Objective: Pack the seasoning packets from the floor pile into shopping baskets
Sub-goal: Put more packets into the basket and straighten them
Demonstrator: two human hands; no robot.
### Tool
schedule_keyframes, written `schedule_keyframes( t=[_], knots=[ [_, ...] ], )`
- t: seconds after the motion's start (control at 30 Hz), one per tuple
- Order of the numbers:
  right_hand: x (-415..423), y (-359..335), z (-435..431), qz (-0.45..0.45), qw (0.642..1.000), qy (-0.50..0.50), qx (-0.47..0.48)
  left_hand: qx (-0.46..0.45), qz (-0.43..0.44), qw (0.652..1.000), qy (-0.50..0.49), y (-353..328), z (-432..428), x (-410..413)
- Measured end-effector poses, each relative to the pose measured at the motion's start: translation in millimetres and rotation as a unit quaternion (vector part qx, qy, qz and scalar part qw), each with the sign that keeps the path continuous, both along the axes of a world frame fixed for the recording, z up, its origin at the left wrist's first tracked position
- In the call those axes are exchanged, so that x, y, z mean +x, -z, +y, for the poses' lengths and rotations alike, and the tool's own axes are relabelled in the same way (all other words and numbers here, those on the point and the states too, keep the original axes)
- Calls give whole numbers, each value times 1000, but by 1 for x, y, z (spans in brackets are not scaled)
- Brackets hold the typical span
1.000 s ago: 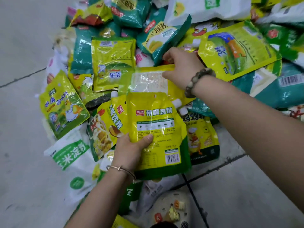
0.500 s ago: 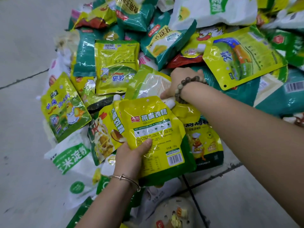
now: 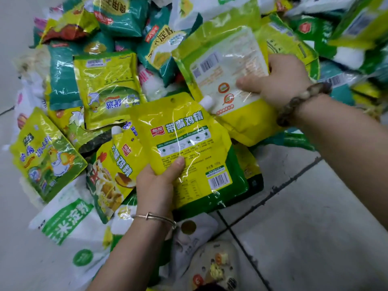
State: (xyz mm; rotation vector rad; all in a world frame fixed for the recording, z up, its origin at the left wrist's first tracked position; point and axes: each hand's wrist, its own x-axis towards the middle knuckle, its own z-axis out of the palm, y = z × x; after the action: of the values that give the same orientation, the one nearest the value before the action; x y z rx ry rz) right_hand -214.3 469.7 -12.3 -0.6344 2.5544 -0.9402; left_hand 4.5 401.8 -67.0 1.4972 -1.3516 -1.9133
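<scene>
- Head view: my left hand pinches the yellow pouch at its lower left edge. The thumb lies on the printed face and the fingers are hidden behind. I judge this a carrying grip that keeps the pouch flat so others can stack on it.
- Up and right of that pouch, my right hand grips a second pouch by its side edge, thumb across the pale back. Its lower edge sits just beside the pouch's spout corner, probably so I can pair the two.
- Both are held over the pile, which spreads left of and above the pouch on the floor.
- No basket is in view, so I judge neither packed yet.
</scene>
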Motion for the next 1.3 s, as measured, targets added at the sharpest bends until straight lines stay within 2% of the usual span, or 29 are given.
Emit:
schedule_keyframes(
  t=[0.27, 0.4, 0.63, 0.73, 0.87, 1.1, 1.3],
  knots=[
    [-10, -21, 94, 33, 993, 116, -5, -30, 63, 996, 61, -6, 18, -52],
    [-10, -30, 136, 11, 982, 184, -37, -46, 84, 990, 104, -13, 37, -77],
    [-13, -56, 210, -36, 929, 338, -146, -39, 104, 977, 183, -32, 74, -124],
    [-11, -72, 236, -39, 909, 380, -169, -75, 116, 965, 224, -51, 88, -140],
    [-5, -109, 268, -18, 896, 400, -193, -135, 136, 944, 267, -93, 107, -156],
    [3, -193, 325, 35, 895, 407, -179, -196, 177, 900, 348, -182, 146, -171],
    [10, -246, 387, 48, 872, 429, -232, -227, 220, 862, 397, -245, 193, -188]
  ],
)
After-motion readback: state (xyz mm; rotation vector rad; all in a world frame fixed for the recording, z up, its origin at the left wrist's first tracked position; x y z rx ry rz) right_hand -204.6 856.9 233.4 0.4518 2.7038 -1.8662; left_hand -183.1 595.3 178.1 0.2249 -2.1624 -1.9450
